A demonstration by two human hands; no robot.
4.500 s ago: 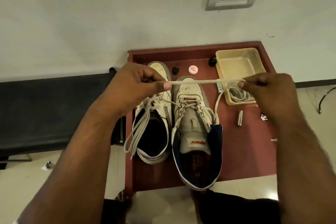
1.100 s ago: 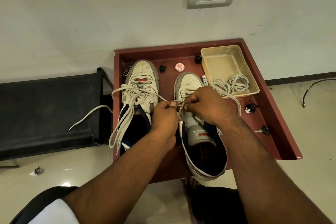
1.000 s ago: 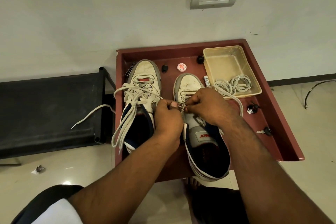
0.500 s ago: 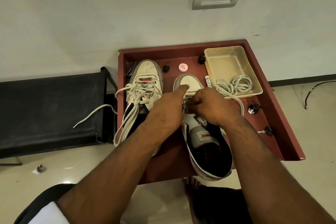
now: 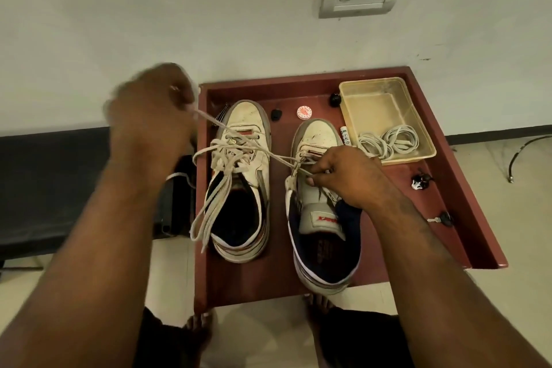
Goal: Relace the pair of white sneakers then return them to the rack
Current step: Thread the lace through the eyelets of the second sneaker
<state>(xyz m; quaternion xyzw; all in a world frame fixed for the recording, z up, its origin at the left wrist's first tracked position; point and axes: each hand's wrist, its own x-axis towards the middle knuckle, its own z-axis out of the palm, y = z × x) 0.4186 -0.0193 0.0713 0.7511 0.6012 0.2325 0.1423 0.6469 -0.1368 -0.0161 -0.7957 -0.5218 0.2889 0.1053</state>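
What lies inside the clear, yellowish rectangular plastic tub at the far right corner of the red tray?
Inside the clear yellowish plastic tub, a loosely coiled white shoelace lies at its near end; the rest shows bare floor. Whatever may sit beneath the coils is covered.

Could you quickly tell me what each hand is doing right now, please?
Left hand: closed on the lace, pulling it taut up and left.
Right hand: pinching the lace at the right sneaker.

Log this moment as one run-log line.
step: lacing right white sneaker | left hand: pulls off-white lace taut up-left | right hand: pinches lace at eyelets | left white sneaker: laces loose
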